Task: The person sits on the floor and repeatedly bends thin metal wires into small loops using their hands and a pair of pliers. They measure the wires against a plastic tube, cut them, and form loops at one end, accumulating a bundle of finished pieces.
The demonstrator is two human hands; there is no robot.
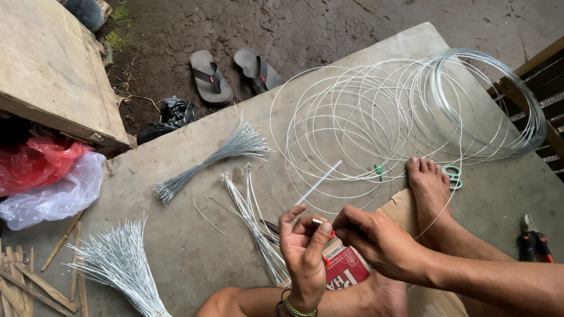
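Head view: thin white rod (318, 183) pinched at its near end, slanting up and away over the concrete slab (194, 246). Left hand (304, 249) curled closed around the rod's red-tipped end; right hand (376, 239) with fingertips nipped onto that same end. Best done, probably, with the pinch kept close to the tip and the wrists steady. Beside the hands, loose cut wires (252, 214); further out, wire bundle (211, 155), big wire coil (405, 108), scissors (453, 175), pliers (533, 238). Beyond, dirt ground, sandals (232, 73).
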